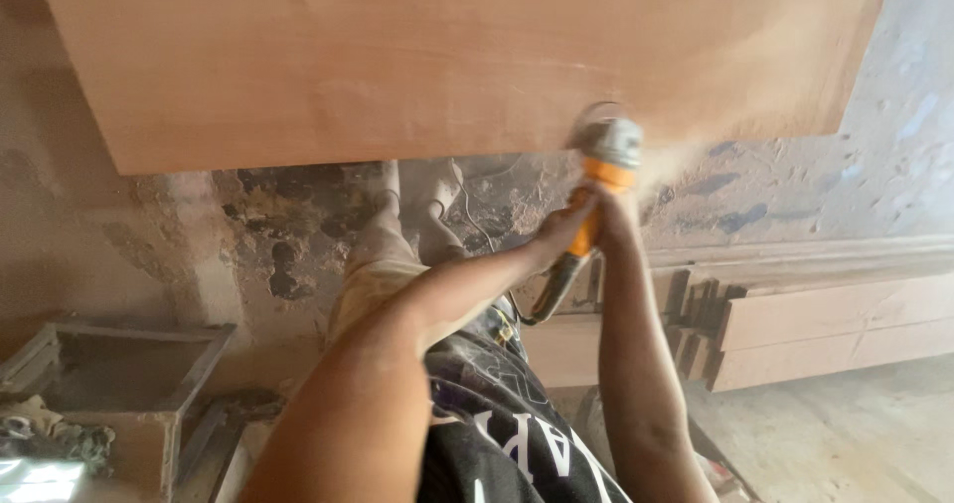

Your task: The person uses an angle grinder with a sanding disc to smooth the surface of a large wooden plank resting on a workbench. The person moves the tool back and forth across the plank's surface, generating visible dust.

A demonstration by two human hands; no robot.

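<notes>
A large flat wooden panel point(397, 56) fills the upper part of the head view. Against its lower edge spins the disc of an orange and grey angle grinder point(606, 155), throwing fine sawdust to the right. My left hand point(558, 233) grips the grinder's handle from the left side. My right hand point(614, 210) wraps the orange body just behind the head. Both forearms reach forward from the bottom of the frame and meet at the tool. A dark cord hangs down behind the handle.
Stacked wooden planks point(825, 329) lie at the right on a dusty floor. An open wooden box point(129, 364) sits at the lower left with scraps beside it. My legs and feet point(397, 225) stand below the panel's edge.
</notes>
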